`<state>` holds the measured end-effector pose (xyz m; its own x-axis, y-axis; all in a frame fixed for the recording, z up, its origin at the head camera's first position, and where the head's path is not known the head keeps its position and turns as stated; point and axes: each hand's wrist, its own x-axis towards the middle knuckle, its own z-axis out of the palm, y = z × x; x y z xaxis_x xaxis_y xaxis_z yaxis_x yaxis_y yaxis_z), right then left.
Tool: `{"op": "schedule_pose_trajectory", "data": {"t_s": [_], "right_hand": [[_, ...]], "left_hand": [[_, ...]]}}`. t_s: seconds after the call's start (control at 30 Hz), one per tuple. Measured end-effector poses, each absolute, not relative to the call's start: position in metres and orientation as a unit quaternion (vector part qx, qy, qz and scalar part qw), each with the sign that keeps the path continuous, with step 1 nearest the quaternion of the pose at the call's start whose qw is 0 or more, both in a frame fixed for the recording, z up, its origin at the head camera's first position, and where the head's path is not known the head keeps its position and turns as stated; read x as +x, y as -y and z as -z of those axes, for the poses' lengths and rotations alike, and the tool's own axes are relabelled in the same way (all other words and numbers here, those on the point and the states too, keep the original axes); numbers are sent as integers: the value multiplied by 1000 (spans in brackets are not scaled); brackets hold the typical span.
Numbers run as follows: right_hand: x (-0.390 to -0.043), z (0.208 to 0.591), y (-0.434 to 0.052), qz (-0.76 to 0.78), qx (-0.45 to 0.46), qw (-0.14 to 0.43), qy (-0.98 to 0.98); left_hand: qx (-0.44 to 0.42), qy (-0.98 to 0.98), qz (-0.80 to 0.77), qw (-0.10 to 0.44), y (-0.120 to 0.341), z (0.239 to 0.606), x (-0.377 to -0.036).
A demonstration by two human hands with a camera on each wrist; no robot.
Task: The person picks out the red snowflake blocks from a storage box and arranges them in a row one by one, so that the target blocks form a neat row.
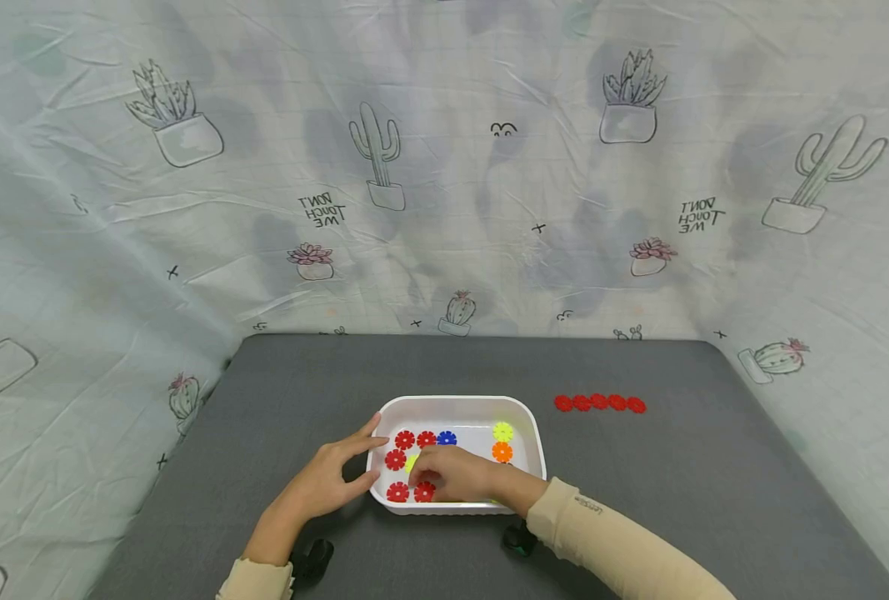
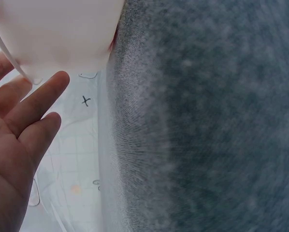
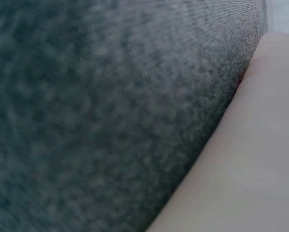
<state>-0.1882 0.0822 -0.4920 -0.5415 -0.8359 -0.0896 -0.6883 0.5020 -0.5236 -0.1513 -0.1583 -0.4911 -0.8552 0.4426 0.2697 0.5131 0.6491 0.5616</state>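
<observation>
A white plastic tray (image 1: pixel 455 404) holds flower-shaped notched discs. Several red discs (image 1: pixel 395 459) lie at its left, with a blue disc (image 1: pixel 446 438) and a partly covered yellow disc (image 1: pixel 412 462) close by. A yellow-green disc (image 1: pixel 502 431) and an orange disc (image 1: pixel 501 452) are at the right. My left hand (image 1: pixel 332 477) is at the tray's left end, fingers extended against the rim; the left wrist view shows these fingers (image 2: pixel 40 99) beside the tray wall. My right hand (image 1: pixel 455 472) reaches inside, fingers bent down near a red disc (image 1: pixel 425 492). Its fingertips are hidden.
Several red discs (image 1: pixel 599 402) form a row on the grey table (image 1: pixel 324 367), behind and right of the tray. Tray wall (image 3: pixel 251 159) fills the right side of the right wrist view. A cactus-print curtain (image 1: pixel 444 167) hangs behind the table.
</observation>
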Motion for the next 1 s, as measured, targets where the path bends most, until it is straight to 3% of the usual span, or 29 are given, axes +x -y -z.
{"op": "schedule_pose_trajectory", "data": {"t_s": [0.5,1.0], "right_hand": [[-186,490,-81,209,-462,154,-848],[-186,488,-85,269,-419,197,-844]], "left_hand": [[-262,904,331,59,158,491,-150],[-258,909,324,51,158,489,-150]]}}
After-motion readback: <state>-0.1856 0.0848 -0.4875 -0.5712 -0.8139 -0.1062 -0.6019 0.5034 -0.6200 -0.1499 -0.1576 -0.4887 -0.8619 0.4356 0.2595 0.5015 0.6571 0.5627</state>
